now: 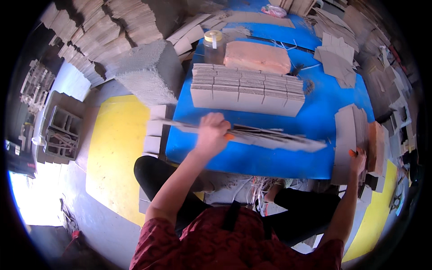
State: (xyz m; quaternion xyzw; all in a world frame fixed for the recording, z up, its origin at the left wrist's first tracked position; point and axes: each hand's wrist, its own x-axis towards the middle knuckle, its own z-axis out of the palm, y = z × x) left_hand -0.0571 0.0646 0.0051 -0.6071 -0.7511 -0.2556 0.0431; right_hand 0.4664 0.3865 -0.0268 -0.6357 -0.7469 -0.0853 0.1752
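My left hand point(212, 133) is closed around a thin bundle of cardboard strips point(279, 140), held tilted above the near part of the blue table. The bundle is blurred, and its strips fan apart toward the right. Something orange shows at this hand's fingertips. At the table's right edge, my right hand point(358, 161) grips the near end of a stack of cardboard sheets point(345, 135); its thumb has an orange cover, and the other fingers are partly hidden. Beyond my left hand, a long row of scored cardboard pieces point(247, 96) stands packed together on the table.
On the blue table point(333, 96), behind the row, are a pinkish-orange block point(257, 56) and a clear jar with a yellow lid point(213, 45). A large grey block point(146, 72) stands to the left. Cardboard stacks point(112, 22) surround the work area. A grey crate point(63, 130) sits far left.
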